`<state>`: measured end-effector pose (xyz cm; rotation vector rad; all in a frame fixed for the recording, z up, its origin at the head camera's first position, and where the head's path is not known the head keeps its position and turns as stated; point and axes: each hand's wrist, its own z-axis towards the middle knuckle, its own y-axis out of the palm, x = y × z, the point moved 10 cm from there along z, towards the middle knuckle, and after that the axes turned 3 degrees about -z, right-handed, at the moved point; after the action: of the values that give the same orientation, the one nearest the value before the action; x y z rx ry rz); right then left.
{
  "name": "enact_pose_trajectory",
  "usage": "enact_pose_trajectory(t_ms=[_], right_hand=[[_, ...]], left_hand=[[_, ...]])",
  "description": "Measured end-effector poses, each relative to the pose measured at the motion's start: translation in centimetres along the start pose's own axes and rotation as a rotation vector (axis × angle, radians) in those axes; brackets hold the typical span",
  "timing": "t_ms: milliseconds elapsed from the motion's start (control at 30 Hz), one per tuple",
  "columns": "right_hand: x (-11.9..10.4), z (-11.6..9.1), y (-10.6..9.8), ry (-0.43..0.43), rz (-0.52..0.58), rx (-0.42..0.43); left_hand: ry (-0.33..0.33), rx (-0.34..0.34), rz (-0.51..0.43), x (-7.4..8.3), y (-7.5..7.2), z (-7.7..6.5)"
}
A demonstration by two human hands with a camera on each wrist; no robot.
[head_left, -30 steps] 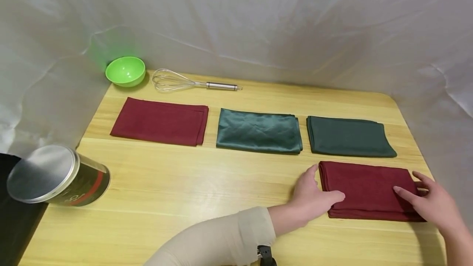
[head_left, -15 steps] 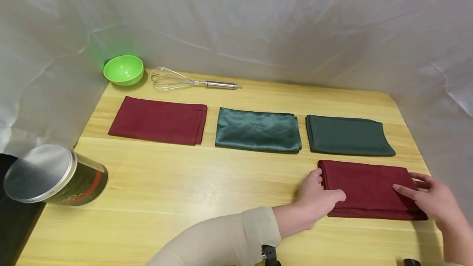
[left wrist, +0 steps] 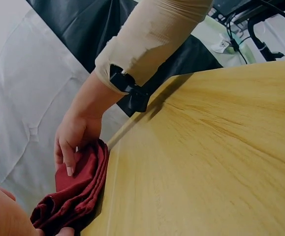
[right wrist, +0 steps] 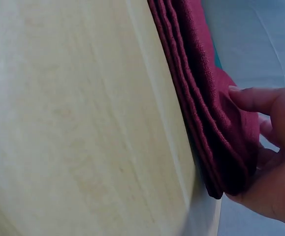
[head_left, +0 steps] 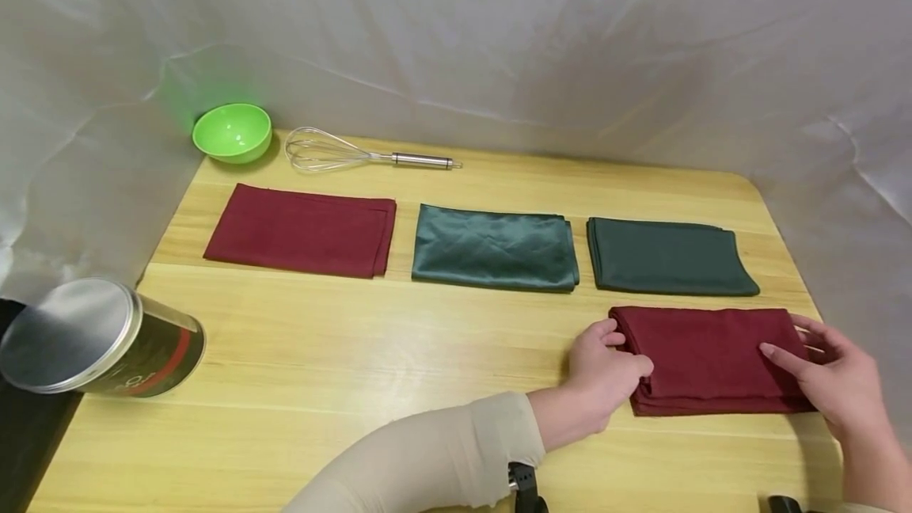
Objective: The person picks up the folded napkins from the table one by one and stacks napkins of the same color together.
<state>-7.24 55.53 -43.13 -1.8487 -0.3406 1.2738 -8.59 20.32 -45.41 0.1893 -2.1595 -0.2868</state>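
A folded dark red cloth [head_left: 720, 359] lies in several layers at the table's right front in the head view. My left hand [head_left: 602, 374] grips its left edge, thumb on top and fingers curled at the side; that edge looks slightly raised. At the opposite end my right hand [head_left: 837, 366] holds the cloth, its thumb on the upper face and its fingers around the right edge, partly hidden. Stacked folds of the same cloth [right wrist: 201, 98] show edge-on in the right wrist view, with the right thumb [right wrist: 255, 100] pressing them.
Behind lie a second red folded cloth [head_left: 302, 232], a shiny green one [head_left: 495, 249] and a matte dark green one [head_left: 670, 257]. A whisk [head_left: 370, 155] and a green bowl [head_left: 233, 134] stand farther back. A lidded tin [head_left: 107, 339] sits at the table's left edge.
My left fingers have curled in around the red cloth's left edge, which has bunched and risen slightly. My right hand keeps its place at the right edge. The head view has shifted a little.
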Motion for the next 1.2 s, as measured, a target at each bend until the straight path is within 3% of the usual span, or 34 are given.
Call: enact_pose_trajectory(t_ms=[133,333,633,933,1200], right_hand=[[-0.1,-0.4,-0.1,0.02,0.109,0.006],[-0.1,-0.3,-0.1,0.042,0.179,0.013],[0.2,-0.4,0.0,0.051,0.176,0.032],[0.2,-0.4,0.0,0.059,0.192,0.035],[0.2,-0.4,0.0,0.063,0.203,0.031]], left_hand=[[-0.004,0.005,-0.03,-0.1,0.1,0.1],[-0.019,-0.002,-0.104,0.0,0.2,0.2],[-0.056,-0.069,-0.188,-0.1,1.1,0.6],[-0.048,-0.119,-0.145,0.1,1.5,0.8],[-0.008,-0.102,-0.016,0.7,1.5,0.2]])
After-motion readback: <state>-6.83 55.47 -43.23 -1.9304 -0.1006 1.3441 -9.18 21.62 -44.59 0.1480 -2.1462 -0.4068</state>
